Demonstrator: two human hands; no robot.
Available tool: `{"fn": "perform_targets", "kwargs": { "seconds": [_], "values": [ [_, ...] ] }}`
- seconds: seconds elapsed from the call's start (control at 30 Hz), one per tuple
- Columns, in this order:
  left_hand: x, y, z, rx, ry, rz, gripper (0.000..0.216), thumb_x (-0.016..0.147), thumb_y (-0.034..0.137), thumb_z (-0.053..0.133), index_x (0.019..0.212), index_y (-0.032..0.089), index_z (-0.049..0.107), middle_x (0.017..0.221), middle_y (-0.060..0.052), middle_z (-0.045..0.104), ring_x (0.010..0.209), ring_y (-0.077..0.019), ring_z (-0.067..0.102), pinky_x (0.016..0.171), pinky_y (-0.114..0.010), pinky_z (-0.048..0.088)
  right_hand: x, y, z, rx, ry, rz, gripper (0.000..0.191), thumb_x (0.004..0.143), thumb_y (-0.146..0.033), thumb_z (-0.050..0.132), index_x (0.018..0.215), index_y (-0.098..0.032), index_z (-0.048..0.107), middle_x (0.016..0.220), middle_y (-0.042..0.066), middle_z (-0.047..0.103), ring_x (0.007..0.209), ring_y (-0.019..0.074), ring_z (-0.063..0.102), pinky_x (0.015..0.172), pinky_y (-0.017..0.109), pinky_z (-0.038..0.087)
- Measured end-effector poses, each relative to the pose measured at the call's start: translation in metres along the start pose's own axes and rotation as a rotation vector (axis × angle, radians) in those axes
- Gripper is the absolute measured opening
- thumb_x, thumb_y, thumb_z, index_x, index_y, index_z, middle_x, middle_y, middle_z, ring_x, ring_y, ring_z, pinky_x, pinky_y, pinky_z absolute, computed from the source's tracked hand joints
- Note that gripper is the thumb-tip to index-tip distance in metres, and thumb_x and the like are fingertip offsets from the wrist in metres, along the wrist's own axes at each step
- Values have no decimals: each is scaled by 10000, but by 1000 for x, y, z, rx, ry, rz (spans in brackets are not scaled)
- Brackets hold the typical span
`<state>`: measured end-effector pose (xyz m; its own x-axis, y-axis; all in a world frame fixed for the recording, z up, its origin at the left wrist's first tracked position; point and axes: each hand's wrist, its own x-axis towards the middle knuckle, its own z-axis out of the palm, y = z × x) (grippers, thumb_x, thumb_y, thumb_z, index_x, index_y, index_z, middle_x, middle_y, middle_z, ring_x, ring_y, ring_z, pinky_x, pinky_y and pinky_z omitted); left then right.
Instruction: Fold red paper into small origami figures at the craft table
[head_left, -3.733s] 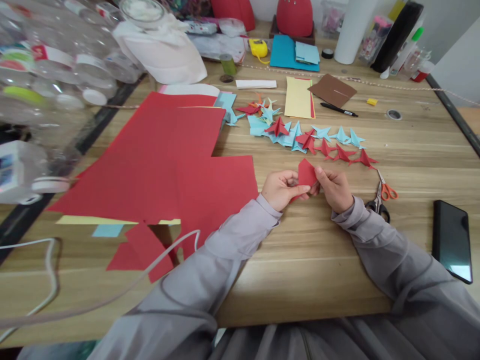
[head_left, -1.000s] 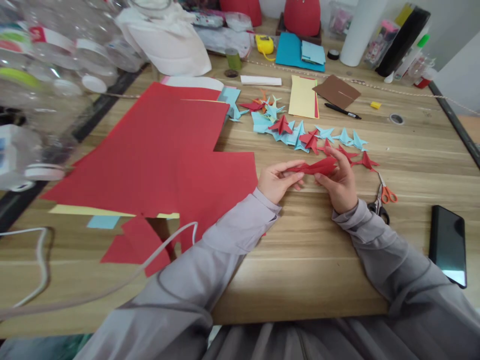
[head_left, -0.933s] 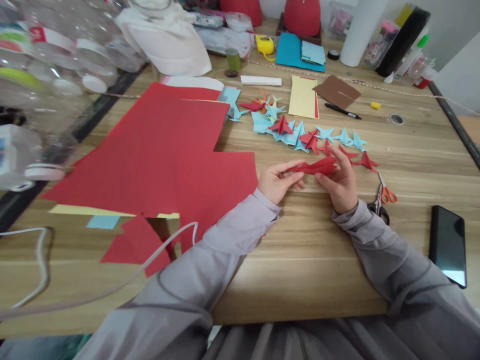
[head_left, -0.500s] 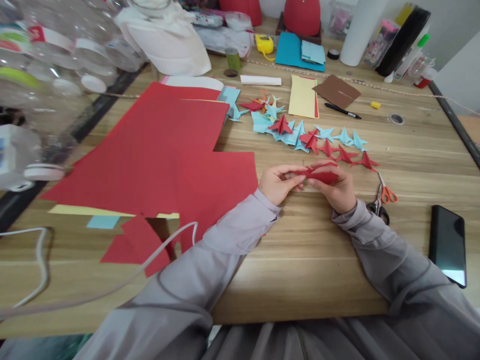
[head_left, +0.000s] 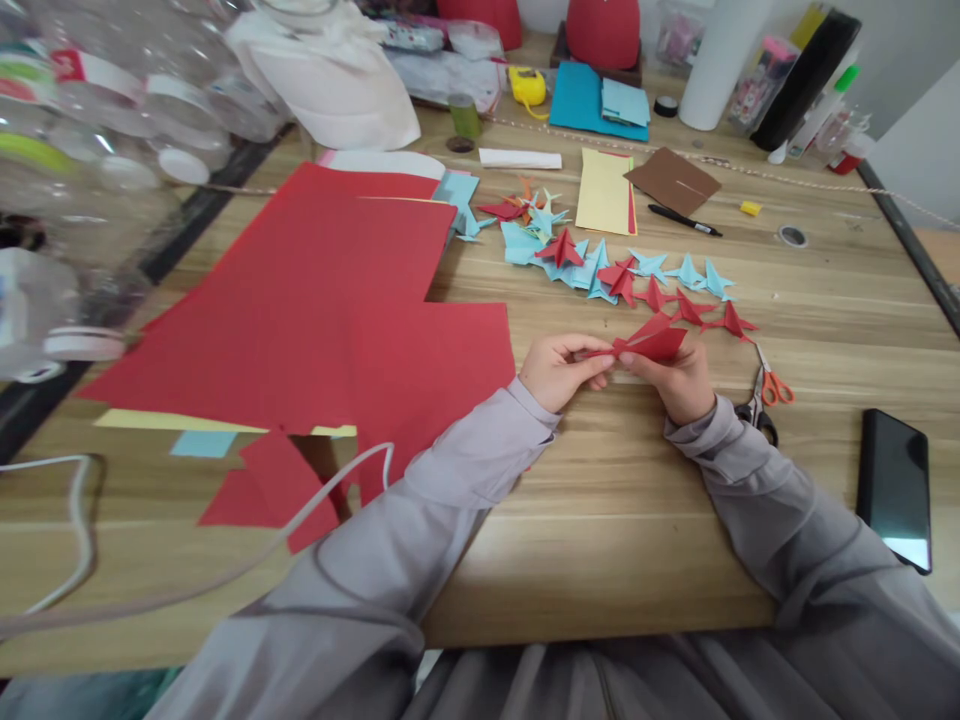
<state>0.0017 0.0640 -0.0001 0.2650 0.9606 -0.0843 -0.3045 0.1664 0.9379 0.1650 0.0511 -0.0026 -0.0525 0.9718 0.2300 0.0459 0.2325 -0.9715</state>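
Both of my hands pinch a small folded red paper piece (head_left: 651, 342) just above the wooden table (head_left: 615, 520). My left hand (head_left: 559, 368) grips its left tip with fingers closed. My right hand (head_left: 677, 378) holds the wider right part, fingers curled under it. Just beyond my hands lies a row of finished red and light-blue folded paper shapes (head_left: 637, 280).
Large red paper sheets (head_left: 315, 290) cover the left of the table. Orange-handled scissors (head_left: 765, 390) and a black phone (head_left: 896, 488) lie to the right. A pen (head_left: 684, 221), yellow and brown paper, clear plastic bottles (head_left: 97, 130) and a white cable (head_left: 225, 575) are around.
The red piece went from an upright flat flap to a long thin fold held level. My right fingers, raised over it a second ago, have curled down under it.
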Motion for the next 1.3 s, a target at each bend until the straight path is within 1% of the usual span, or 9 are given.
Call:
{"fn": "perform_targets", "kwargs": {
  "seconds": [0.1, 0.2, 0.27, 0.4, 0.5, 0.73, 0.87, 1.07, 1.3],
  "values": [
    [-1, 4, -2, 2, -48, -43, 193, 520, 215, 816, 631, 113, 695, 518, -21, 663, 405, -107, 577, 433, -225, 486, 0, -1, -2, 21, -18, 11, 97, 648, -265, 807, 723, -226, 759, 744, 8, 740, 661, 155, 658, 635, 284, 534],
    [-2, 6, -4, 45, -88, -62, 182, 520, 216, 814, 582, 109, 680, 499, -27, 652, 384, -109, 565, 411, -220, 460, 1, -4, -3, -3, -57, 33, 135, 604, -258, 833, 716, -225, 766, 720, 14, 736, 648, 153, 654, 602, 270, 525],
    [-2, 5, -4, 58, -82, -43, 197, 527, 229, 817, 591, 109, 675, 507, -25, 652, 386, -109, 563, 414, -225, 462, 1, -5, -3, 8, -70, 60, 152, 595, -264, 837, 725, -223, 768, 689, 12, 729, 618, 147, 648, 575, 261, 521],
    [-2, 0, -2, 47, -76, 6, 273, 580, 304, 813, 712, 116, 664, 560, -19, 670, 491, -132, 633, 533, -257, 539, 2, -5, -3, 66, -34, 115, 132, 629, -280, 816, 729, -212, 765, 587, -2, 698, 507, 124, 616, 491, 241, 499],
    [-1, -2, 0, 25, -111, 31, 320, 615, 367, 798, 735, 129, 621, 597, -14, 678, 561, -138, 666, 599, -264, 564, 1, -2, -3, 75, -12, 129, 141, 622, -290, 817, 719, -206, 759, 602, -1, 706, 496, 128, 616, 473, 248, 497],
    [-1, 4, -2, 16, -84, 41, 346, 598, 370, 813, 708, 129, 590, 539, 19, 635, 443, -106, 612, 476, -218, 521, 2, 2, -4, 16, 29, 96, 113, 610, -246, 821, 706, -228, 763, 708, 1, 743, 628, 153, 665, 589, 268, 522],
    [-2, 3, 0, 12, -111, 46, 373, 602, 392, 813, 751, 125, 600, 547, 1, 656, 473, -121, 636, 500, -228, 542, 2, 2, -4, 29, 21, 112, 105, 625, -269, 812, 695, -214, 755, 643, -5, 726, 576, 148, 650, 573, 276, 520],
    [-1, -3, 1, 27, -97, 51, 406, 614, 415, 805, 823, 126, 610, 597, -17, 689, 545, -156, 679, 573, -272, 580, 1, -2, -2, 62, 13, 124, 136, 647, -285, 801, 725, -190, 744, 609, -1, 715, 553, 145, 650, 581, 280, 540],
    [-3, -1, 3, -9, -41, 19, 392, 565, 374, 833, 770, 116, 621, 554, -30, 680, 496, -170, 664, 516, -287, 570, 1, -3, -1, 69, 4, 183, 238, 597, -289, 826, 783, -169, 738, 636, 9, 725, 539, 145, 655, 564, 286, 561]
  ]
}}
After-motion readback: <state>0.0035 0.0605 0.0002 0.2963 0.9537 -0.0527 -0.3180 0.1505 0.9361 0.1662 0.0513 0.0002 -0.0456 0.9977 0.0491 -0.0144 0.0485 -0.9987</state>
